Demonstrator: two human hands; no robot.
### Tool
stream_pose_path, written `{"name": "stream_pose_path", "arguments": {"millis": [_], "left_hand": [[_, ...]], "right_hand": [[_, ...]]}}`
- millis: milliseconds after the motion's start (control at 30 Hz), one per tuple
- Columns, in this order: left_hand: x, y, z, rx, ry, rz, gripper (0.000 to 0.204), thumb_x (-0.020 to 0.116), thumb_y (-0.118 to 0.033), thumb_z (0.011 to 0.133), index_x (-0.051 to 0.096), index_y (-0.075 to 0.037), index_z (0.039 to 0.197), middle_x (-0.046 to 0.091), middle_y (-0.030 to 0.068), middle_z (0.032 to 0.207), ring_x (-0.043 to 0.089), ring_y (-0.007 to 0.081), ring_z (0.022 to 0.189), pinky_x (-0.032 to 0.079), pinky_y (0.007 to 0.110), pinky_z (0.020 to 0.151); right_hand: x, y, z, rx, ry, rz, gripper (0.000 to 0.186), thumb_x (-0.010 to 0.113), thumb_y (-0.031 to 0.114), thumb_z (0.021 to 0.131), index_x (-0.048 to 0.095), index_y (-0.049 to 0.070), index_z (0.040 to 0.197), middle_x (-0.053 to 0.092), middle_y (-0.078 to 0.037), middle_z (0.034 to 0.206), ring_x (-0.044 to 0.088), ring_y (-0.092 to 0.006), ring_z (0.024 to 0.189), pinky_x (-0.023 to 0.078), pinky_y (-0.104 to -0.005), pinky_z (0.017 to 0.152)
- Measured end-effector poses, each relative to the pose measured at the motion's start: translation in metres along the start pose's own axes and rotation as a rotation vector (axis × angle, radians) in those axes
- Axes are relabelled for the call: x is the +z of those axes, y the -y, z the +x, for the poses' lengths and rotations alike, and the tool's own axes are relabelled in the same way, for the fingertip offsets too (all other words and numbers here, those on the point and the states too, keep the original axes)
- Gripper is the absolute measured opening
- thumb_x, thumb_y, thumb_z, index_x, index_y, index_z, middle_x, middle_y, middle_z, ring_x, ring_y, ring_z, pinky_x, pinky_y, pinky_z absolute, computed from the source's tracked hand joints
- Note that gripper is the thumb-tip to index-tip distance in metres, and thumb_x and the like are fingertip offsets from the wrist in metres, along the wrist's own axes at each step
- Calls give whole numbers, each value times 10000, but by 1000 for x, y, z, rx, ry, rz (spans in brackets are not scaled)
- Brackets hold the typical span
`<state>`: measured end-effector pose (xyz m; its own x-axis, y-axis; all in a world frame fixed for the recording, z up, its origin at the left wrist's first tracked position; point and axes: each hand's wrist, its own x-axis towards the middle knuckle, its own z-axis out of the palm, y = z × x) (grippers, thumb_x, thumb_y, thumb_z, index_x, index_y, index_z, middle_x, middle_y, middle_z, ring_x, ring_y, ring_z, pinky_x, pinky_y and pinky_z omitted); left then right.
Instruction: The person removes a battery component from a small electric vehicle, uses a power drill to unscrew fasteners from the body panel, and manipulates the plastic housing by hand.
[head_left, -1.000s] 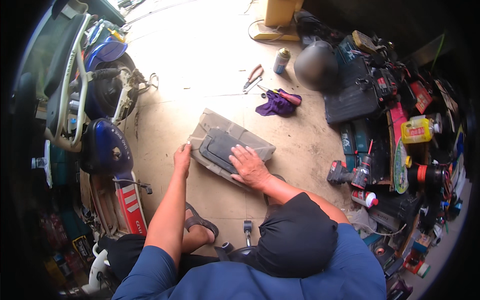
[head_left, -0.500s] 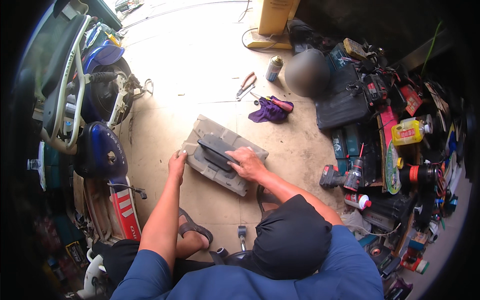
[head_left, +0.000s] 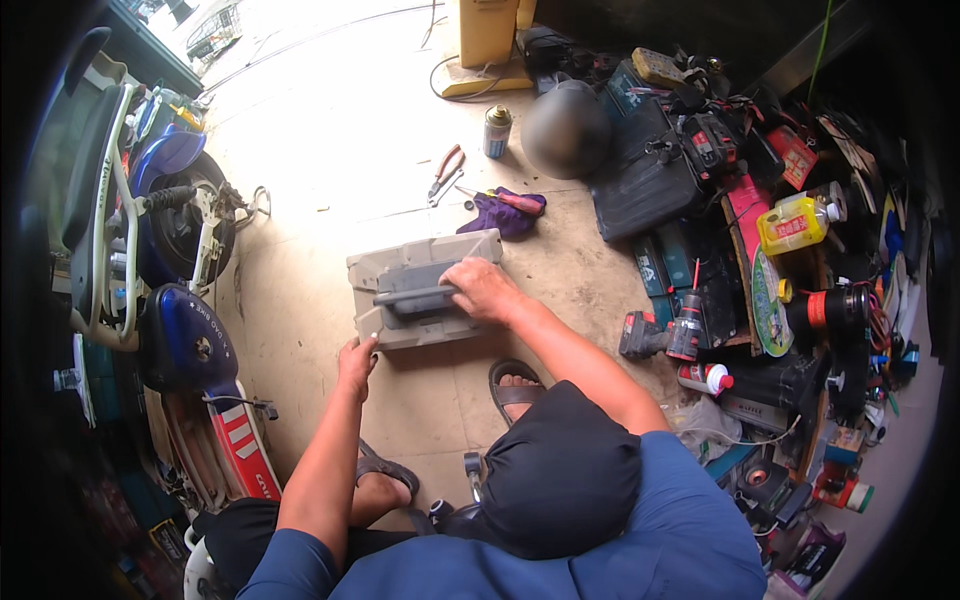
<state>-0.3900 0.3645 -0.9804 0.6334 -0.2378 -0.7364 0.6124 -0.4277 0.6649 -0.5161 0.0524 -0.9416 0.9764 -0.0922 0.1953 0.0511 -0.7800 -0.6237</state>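
Observation:
A grey-beige rectangular case with ribbed panels and a dark carry handle lies in front of me over the tiled floor. My right hand is wrapped round the right end of that handle. At the near left corner of the case, my left hand grips the edge, its lower fingers partly hidden. A dark shadow falls along the near side, so this edge may be slightly off the floor. Beyond the case lie a purple cloth with a red-handled tool on it and pliers.
A spray can stands farther back. On the right are a cordless drill, a black case, a yellow-liquid bottle and piled tools. A partly dismantled blue electric bike lines the left. My sandalled feet flank the near floor.
The case has turned counterclockwise, so its long side now runs nearly across the view. Both hands moved with it, keeping their holds. The whole view has shifted slightly left.

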Motion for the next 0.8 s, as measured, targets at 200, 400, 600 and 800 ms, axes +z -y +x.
{"name": "stream_pose_path", "arguments": {"millis": [200, 400, 600, 800], "left_hand": [[21, 33, -24, -85, 75, -67, 346, 737, -254, 941, 603, -9, 1144, 580, 95, 1101, 598, 198, 943, 574, 354, 910], [55, 53, -54, -107, 153, -166, 372, 726, -246, 945, 614, -13, 1212, 620, 95, 1202, 613, 229, 1101, 529, 389, 987], [100, 48, -54, -79, 267, -341, 535, 740, -231, 934, 571, -3, 1387, 650, 49, 1107, 583, 132, 969, 494, 293, 910], [170, -12, -20, 61, 343, -338, 695, 738, -212, 927, 449, 111, 1471, 626, 137, 1279, 596, 182, 1092, 486, 291, 913]], "right_hand": [[-18, 4, -30, 7, 12, 38, 304, 730, 3, 769, 646, 74, 1053, 658, -113, 1031, 595, -347, 1083, 514, -431, 951], [-41, 5, -83, 110, 18, 10, 324, 698, -10, 770, 643, 76, 1077, 657, -117, 1055, 585, -349, 1112, 514, -444, 956], [-65, 18, -156, 376, -75, -82, 333, 712, 49, 807, 660, 118, 1128, 682, -87, 1119, 594, -311, 1164, 533, -452, 950], [-81, 10, -185, 623, -223, -180, 319, 732, 107, 849, 664, 118, 1160, 695, -101, 1100, 615, -327, 1134, 524, -461, 928]]}}
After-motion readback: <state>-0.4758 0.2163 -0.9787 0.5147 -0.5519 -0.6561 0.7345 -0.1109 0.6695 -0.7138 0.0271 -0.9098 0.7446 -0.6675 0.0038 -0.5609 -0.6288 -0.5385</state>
